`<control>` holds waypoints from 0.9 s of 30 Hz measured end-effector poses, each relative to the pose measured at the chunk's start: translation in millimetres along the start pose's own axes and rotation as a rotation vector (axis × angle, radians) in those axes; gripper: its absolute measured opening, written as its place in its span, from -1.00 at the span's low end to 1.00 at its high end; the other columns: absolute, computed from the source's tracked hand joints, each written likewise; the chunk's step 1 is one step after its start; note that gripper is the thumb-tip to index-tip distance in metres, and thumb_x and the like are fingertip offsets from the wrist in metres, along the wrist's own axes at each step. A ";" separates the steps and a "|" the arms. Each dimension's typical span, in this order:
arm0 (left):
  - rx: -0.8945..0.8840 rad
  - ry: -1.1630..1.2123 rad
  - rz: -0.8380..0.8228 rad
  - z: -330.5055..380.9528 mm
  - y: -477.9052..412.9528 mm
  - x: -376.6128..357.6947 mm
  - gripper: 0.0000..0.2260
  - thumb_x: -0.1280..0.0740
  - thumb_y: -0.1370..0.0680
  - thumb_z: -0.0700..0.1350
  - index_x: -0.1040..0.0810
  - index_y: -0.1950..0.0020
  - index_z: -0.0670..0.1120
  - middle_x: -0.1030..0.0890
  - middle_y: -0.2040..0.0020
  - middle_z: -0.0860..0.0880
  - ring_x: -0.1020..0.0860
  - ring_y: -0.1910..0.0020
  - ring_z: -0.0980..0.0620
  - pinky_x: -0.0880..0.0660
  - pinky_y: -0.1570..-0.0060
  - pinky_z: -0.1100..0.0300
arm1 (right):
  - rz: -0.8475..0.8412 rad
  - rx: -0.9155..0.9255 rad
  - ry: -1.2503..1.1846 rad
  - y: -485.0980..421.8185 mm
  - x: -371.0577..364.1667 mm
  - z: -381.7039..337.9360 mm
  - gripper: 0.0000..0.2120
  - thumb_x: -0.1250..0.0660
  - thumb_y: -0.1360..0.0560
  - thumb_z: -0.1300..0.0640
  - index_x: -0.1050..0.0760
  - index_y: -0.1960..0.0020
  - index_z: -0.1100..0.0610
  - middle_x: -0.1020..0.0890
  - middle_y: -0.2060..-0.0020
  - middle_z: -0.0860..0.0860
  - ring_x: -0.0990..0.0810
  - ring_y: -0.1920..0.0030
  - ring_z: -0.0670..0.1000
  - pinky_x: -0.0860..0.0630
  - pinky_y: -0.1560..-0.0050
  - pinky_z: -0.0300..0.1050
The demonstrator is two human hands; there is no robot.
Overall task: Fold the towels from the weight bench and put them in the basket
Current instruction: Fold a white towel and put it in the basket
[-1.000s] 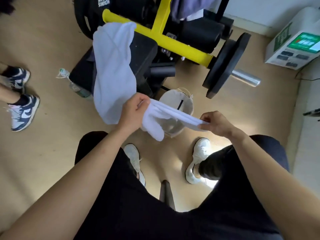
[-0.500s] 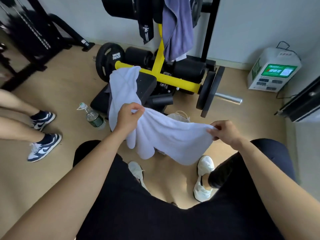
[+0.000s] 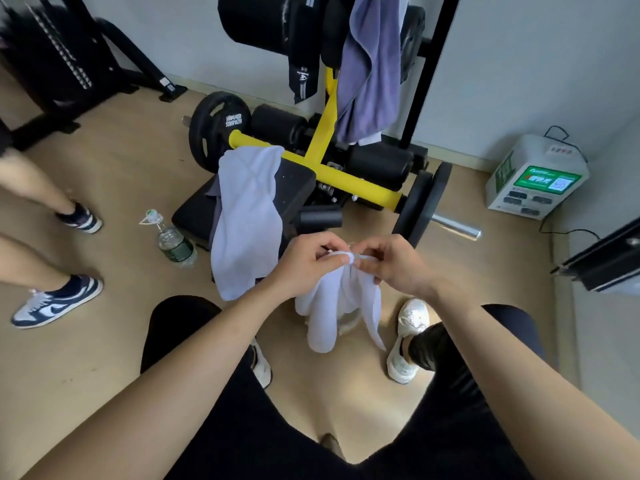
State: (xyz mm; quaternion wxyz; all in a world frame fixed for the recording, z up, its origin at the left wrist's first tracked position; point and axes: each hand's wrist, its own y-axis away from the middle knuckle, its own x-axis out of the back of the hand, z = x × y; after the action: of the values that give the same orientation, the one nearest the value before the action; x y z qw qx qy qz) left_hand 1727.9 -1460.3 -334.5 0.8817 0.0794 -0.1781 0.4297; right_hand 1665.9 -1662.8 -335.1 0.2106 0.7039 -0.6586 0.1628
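**Head view: all positions taken from the weight bench**

1. Left hand [image 3: 304,268]: thumb and forefinger pinch the top edge of the held white towel [image 3: 330,306]. The other fingers are curled in.
2. Right hand [image 3: 394,265]: pinches the same top edge. Its fingertips meet those of the left hand, just in front of the near end of the weight bench [image 3: 294,188].
3. Held white towel: hangs doubled in loose folds below both hands, clear of the floor and in front of the bench.
4. Basket [image 3: 347,323]: on the floor in front of the bench, directly behind the hanging towel (only a sliver of pale rim shows).
5. Draped white towel [image 3: 246,220]: lies across the bench's black pad, with its lower end trailing down the near side. A grey cloth [image 3: 214,199] peeks out under it.
6. Purple towel [image 3: 367,71]: hangs from the upright frame behind the bench, beside a black garment [image 3: 303,64].
7. Yellow crossbar [image 3: 346,178]: runs along the far edge of the pad, with a black weight plate [image 3: 216,128] at one end.
8. Water bottle [image 3: 175,245]: upright on the floor just beside the bench, on the viewer's left.
9. White charging kiosk [image 3: 538,176]: against the wall, well apart from the bench on the viewer's right.
10. Navy-and-white sneaker [image 3: 57,303]: on another person's foot, well left of the bench.
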 end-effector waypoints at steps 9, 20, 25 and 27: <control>0.141 -0.191 -0.056 -70.4 -28.3 -7.2 -0.92 -0.45 -0.56 0.02 -0.61 0.11 0.07 -0.59 0.29 0.16 -0.51 0.31 0.16 -0.45 0.24 0.18 | 0.044 -0.061 -0.140 -35.4 -12.2 59.5 -0.90 -0.44 -0.53 0.23 -0.57 0.15 0.17 -0.58 0.34 0.01 -0.49 0.39 -0.07 -0.49 0.33 -0.12; 0.289 -0.191 -0.049 -140.7 -24.2 23.9 -0.86 -0.40 -0.61 -0.04 -0.60 0.13 -0.02 -0.55 0.31 0.19 -0.47 0.32 0.22 -0.36 0.28 0.33 | 0.532 -0.262 -0.178 -51.5 18.5 112.0 -0.90 -0.34 -0.54 0.25 -0.52 0.08 0.30 -0.52 0.37 0.07 -0.46 0.39 -0.02 -0.47 0.33 -0.05; 0.317 -0.103 0.019 -143.9 -25.3 19.1 -0.90 -0.46 -0.58 -0.08 -0.58 0.06 -0.08 -0.66 0.14 -0.07 -0.60 0.15 -0.06 -0.50 0.13 0.04 | 0.592 -0.325 -0.143 -52.1 14.1 120.9 -0.93 -0.34 -0.54 0.24 -0.53 0.09 0.25 -0.55 0.38 0.04 -0.49 0.43 -0.04 -0.49 0.36 -0.10; 0.318 -0.034 0.113 -138.7 -28.1 13.1 -0.86 -0.48 -0.55 -0.15 -0.53 0.09 -0.11 -0.63 0.19 -0.09 -0.57 0.20 -0.06 -0.48 0.20 0.09 | 0.605 -0.341 -0.120 -52.4 10.9 121.0 -0.93 -0.34 -0.54 0.23 -0.54 0.09 0.24 -0.56 0.35 0.07 -0.51 0.40 0.00 -0.49 0.34 -0.11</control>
State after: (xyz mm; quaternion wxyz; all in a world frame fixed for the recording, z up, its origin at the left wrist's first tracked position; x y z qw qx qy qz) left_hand 1791.5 -1427.4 -457.2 0.8292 0.2150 -0.1270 0.5001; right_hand 1713.2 -1731.6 -437.7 0.2284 0.4397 -0.8663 0.0637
